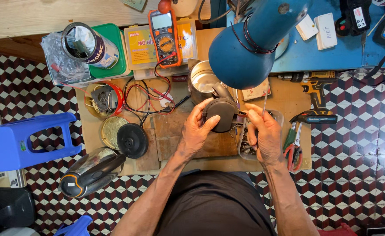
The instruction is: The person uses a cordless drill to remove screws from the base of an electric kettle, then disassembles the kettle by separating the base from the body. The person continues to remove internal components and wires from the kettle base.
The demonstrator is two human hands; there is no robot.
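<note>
Left hand (196,131): clamped around the dark kettle lid (221,114), steadying it.
Right hand (264,133): pinched on a thin screwdriver (264,105), tip toward the lid.
Nearby: steel kettle (203,81), multimeter (165,37).

Only one view is given, taken from a camera worn on the head. The low wooden board (113,144) on the tiled floor (358,144) is seen from straight above, quite near, its far edge toward the top.

Bright even light, soft shadows, glare inside steel kettle (203,81); lamp shade (249,48) close & blurry, edges slightly warped
</note>
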